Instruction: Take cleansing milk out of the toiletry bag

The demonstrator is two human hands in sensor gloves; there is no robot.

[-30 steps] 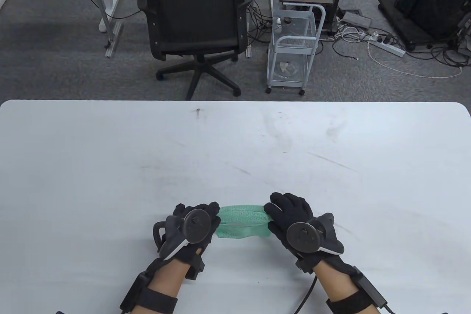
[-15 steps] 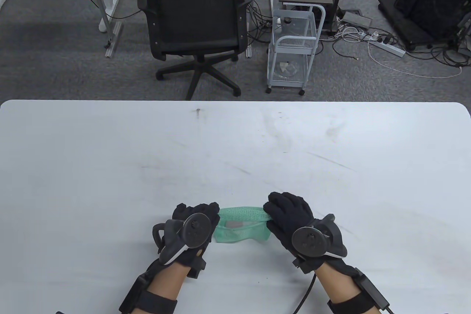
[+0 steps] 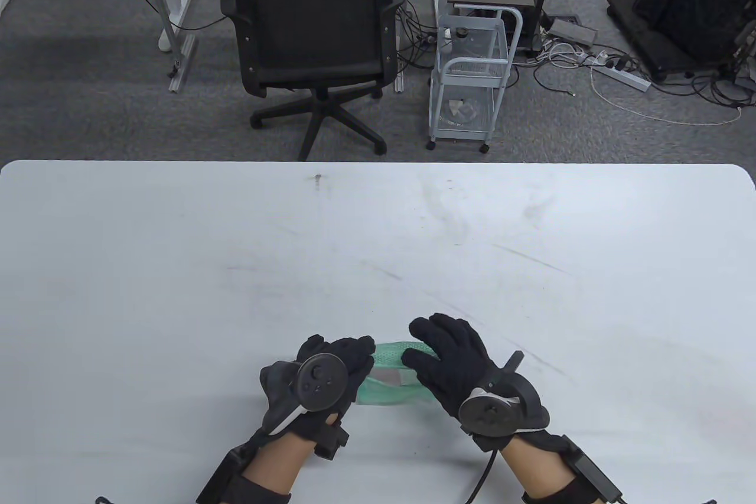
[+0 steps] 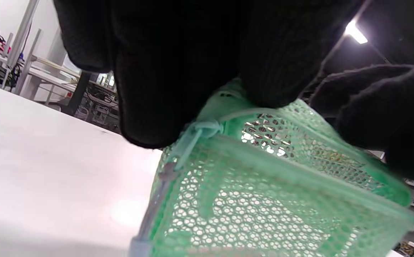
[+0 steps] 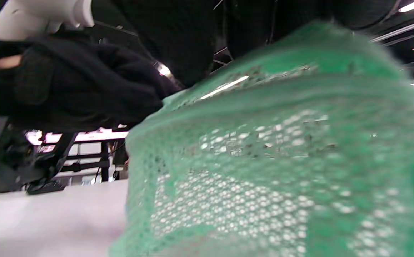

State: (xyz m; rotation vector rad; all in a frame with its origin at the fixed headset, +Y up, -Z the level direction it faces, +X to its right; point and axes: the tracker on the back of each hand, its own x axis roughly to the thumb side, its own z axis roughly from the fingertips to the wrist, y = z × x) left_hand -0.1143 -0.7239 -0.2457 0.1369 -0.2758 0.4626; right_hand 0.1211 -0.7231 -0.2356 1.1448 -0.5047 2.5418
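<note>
Cleansing milk is not yet out: a pale shape [image 3: 388, 377], probably it, lies inside the green mesh toiletry bag [image 3: 390, 392] on the desk [image 3: 378, 244]. Left hand [image 3: 331, 377] grips the bag's left end; right hand [image 3: 452, 359] rests over its open mouth, fingers spread, holding nothing. Reaching in and lifting remain.

Green mesh toiletry bag [image 5: 282, 171] fills view, blurred; left hand [image 5: 85, 82] at bag's left upper edge; white table [image 5: 49, 221] below.
</note>
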